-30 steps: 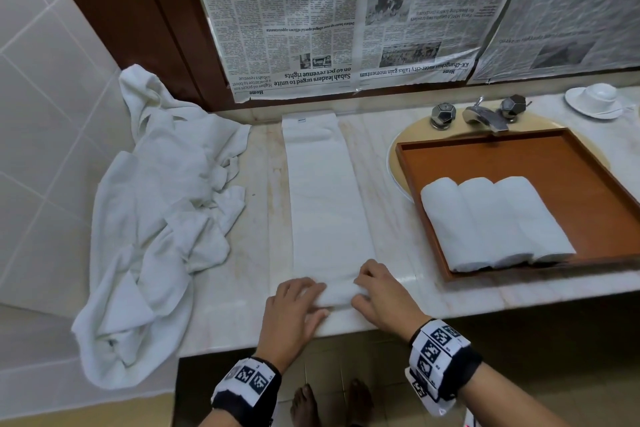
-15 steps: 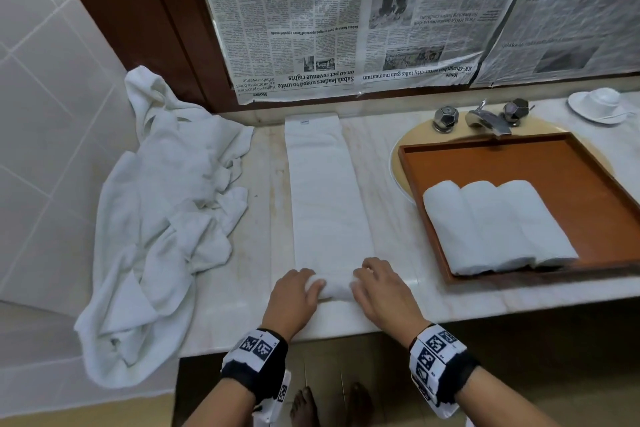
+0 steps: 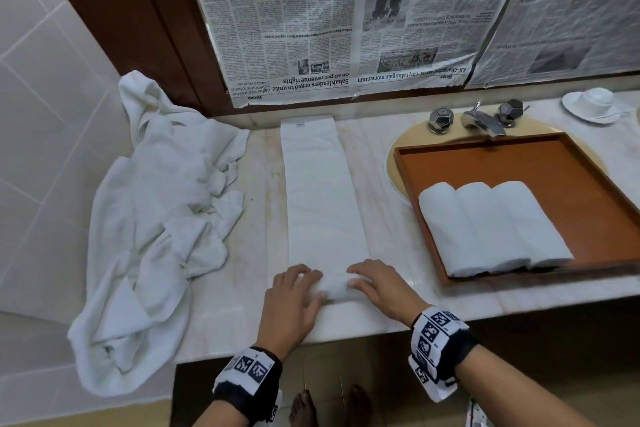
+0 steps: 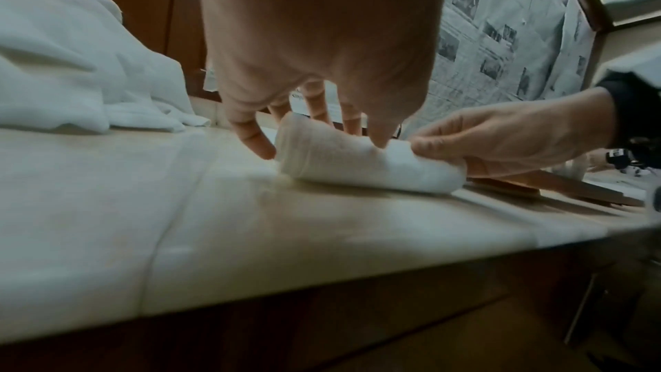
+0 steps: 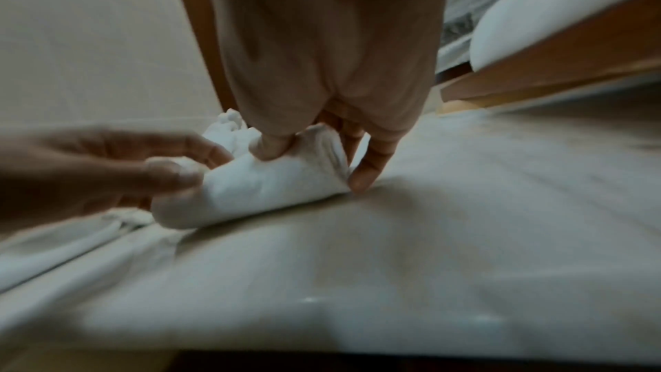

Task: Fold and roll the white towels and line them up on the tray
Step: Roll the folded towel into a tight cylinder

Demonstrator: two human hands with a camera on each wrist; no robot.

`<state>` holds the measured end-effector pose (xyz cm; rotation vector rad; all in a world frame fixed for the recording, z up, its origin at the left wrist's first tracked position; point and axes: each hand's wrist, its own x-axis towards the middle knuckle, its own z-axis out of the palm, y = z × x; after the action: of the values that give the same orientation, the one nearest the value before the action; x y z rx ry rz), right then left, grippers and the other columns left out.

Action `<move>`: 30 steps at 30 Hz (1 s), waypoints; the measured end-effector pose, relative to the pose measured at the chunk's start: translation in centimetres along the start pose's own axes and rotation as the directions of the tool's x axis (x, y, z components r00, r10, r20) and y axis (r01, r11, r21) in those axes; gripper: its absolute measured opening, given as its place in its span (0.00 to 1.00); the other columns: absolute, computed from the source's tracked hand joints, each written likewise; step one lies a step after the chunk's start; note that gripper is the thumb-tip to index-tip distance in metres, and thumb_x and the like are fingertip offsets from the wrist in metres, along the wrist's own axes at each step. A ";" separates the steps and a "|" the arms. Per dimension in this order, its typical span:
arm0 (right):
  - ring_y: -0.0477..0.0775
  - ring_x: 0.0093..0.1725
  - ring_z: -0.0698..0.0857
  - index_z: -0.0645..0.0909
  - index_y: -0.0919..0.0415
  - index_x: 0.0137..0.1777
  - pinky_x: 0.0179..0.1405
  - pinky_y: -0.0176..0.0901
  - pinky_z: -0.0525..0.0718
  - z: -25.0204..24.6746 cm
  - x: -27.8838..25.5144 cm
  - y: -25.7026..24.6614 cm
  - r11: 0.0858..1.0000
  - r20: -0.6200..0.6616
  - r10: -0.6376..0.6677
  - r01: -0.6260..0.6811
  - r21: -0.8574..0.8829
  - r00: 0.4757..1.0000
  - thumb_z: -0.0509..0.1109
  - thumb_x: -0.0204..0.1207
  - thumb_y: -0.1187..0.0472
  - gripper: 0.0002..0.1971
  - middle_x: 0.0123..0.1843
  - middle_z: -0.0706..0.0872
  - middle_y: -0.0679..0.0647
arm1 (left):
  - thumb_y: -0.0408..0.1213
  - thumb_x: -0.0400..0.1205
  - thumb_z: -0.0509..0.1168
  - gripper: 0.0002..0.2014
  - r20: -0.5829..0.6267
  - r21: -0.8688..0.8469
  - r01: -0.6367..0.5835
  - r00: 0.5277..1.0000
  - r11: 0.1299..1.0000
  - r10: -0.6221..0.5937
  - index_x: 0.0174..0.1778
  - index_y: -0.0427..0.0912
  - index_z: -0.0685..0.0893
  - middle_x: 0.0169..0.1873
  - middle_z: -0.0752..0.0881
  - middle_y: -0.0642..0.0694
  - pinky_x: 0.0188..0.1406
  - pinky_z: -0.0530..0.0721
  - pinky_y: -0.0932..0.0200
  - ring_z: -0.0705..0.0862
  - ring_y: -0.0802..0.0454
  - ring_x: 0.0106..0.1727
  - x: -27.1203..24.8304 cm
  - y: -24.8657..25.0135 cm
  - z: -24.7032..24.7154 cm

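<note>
A white towel folded into a long strip (image 3: pixel 322 191) lies on the marble counter (image 3: pixel 249 315), running from the back wall toward me. Its near end is rolled into a short cylinder (image 3: pixel 337 288) (image 4: pixel 361 164) (image 5: pixel 257 188). My left hand (image 3: pixel 294 298) (image 4: pixel 314 112) grips the roll's left end, fingers over the top and thumb at the near side. My right hand (image 3: pixel 381 288) (image 5: pixel 322 146) grips the right end the same way. Three rolled white towels (image 3: pixel 491 225) lie side by side in the brown wooden tray (image 3: pixel 588 184).
A heap of loose white towels (image 3: pixel 156 218) covers the counter's left end and hangs over its edge. The tray sits over the sink (image 3: pixel 401 163), with the tap (image 3: pixel 481 121) behind it. A white cup and saucer (image 3: pixel 594 104) stands far right. Newspaper (image 3: pixel 346 17) covers the wall.
Both hands have turned the towel's near end over and pushed it away from me, so a flat end has become a small roll that sits a little farther up the strip.
</note>
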<state>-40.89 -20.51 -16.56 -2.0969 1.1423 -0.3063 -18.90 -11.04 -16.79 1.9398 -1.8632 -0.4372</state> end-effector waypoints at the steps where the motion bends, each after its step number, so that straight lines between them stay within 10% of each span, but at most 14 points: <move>1: 0.48 0.56 0.81 0.79 0.53 0.68 0.58 0.38 0.76 0.0 0.0 -0.1 0.999 -0.026 0.027 -0.026 0.032 0.999 0.65 0.85 0.49 0.16 0.56 0.86 0.47 | 0.59 0.80 0.62 0.20 0.037 0.017 -0.012 0.999 1.000 0.012 0.68 0.60 0.79 0.65 0.79 0.57 0.49 0.82 0.50 0.77 0.52 0.62 -0.2 -0.2 0.3; 9: 0.51 0.46 0.79 0.77 0.55 0.56 0.43 0.47 0.80 1.3 0.4 -1.7 0.972 -0.140 0.076 -0.105 -0.212 0.987 0.58 0.88 0.51 0.10 0.50 0.79 0.48 | 0.68 0.78 0.51 0.31 0.175 0.018 0.028 0.984 0.999 -0.031 0.72 0.59 0.81 0.63 0.81 0.55 0.55 0.79 0.48 0.76 0.50 0.64 0.6 -1.2 0.3; 16: 0.52 0.52 0.83 0.83 0.54 0.55 0.44 0.45 0.84 1.9 -1.1 -1.7 0.841 -0.164 -0.294 0.173 -0.513 0.942 0.70 0.74 0.46 0.15 0.55 0.84 0.51 | 0.71 0.74 0.48 0.35 0.300 -0.110 0.133 0.949 0.985 -0.095 0.70 0.60 0.82 0.61 0.75 0.54 0.64 0.76 0.48 0.73 0.52 0.62 2.2 -1.7 0.0; 23: 0.54 0.57 0.83 0.86 0.60 0.61 0.58 0.46 0.80 0.8 0.4 -1.3 0.988 -0.117 -0.077 0.060 -0.143 0.990 0.71 0.82 0.53 0.14 0.57 0.87 0.54 | 0.55 0.87 0.59 0.18 0.085 -0.302 0.133 0.990 0.944 -0.112 0.72 0.58 0.82 0.61 0.79 0.57 0.65 0.79 0.53 0.80 0.58 0.61 1.7 -1.5 0.2; 30: 0.50 0.49 0.83 0.88 0.59 0.53 0.50 0.38 0.75 -0.5 1.7 -1.7 0.990 0.005 0.107 -0.107 0.093 0.994 0.70 0.82 0.52 0.12 0.49 0.90 0.52 | 0.66 0.76 0.59 0.25 0.063 0.187 -0.038 0.998 0.982 0.026 0.64 0.58 0.84 0.61 0.83 0.57 0.46 0.83 0.48 0.80 0.49 0.62 0.7 -0.2 -0.4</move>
<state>-39.05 -21.50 -15.23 -1.9464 1.2131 -0.3034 -18.48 -11.69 -16.56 2.0342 -2.0365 -0.3220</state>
